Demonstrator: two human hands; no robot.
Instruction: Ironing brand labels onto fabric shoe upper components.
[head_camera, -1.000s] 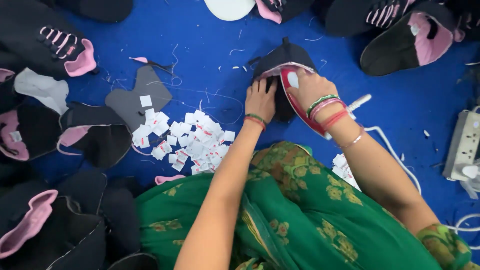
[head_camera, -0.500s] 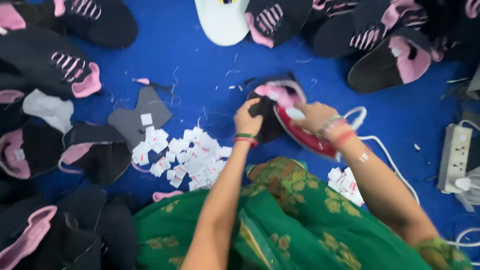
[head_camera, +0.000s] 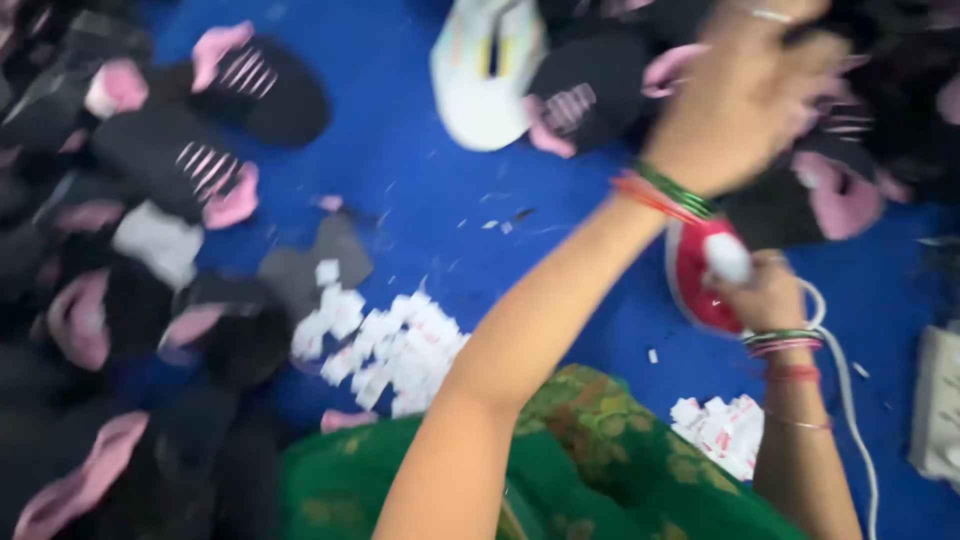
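- Hands first: the left hand (head_camera: 745, 100) is raised toward the far pile of shoe tops, fingers curled together, perhaps on a dark piece, but motion blur hides it, so I cannot tell what, if anything, it clamps.
- Nearer the body, the right hand (head_camera: 770, 295) is closed around the white handle of a red iron (head_camera: 700, 275), which sits low over the blue mat (head_camera: 420, 170); the grip on the handle likely keeps the hot face down and away from skin.
- From that grip a white cord (head_camera: 850, 420) trails back past the wrist toward a pale power strip (head_camera: 935, 410) at the edge of view.
- Just beyond the raised hand lie black shoe tops with pink lining (head_camera: 590, 110) and 1 white one (head_camera: 485, 75); they look soft and floppy, with curved outlines.
- To the left of the iron grip, small white paper tags (head_camera: 385, 345) lie scattered, flat and squarish; a second small heap (head_camera: 725, 430) rests beside the right forearm, within easy reach.
- Farther left, a grey fabric piece (head_camera: 315, 265) lies flat, and more black and pink shoe tops (head_camera: 215, 90) crowd the mat.
- Green patterned cloth (head_camera: 590, 440) covers the lap below both arms.
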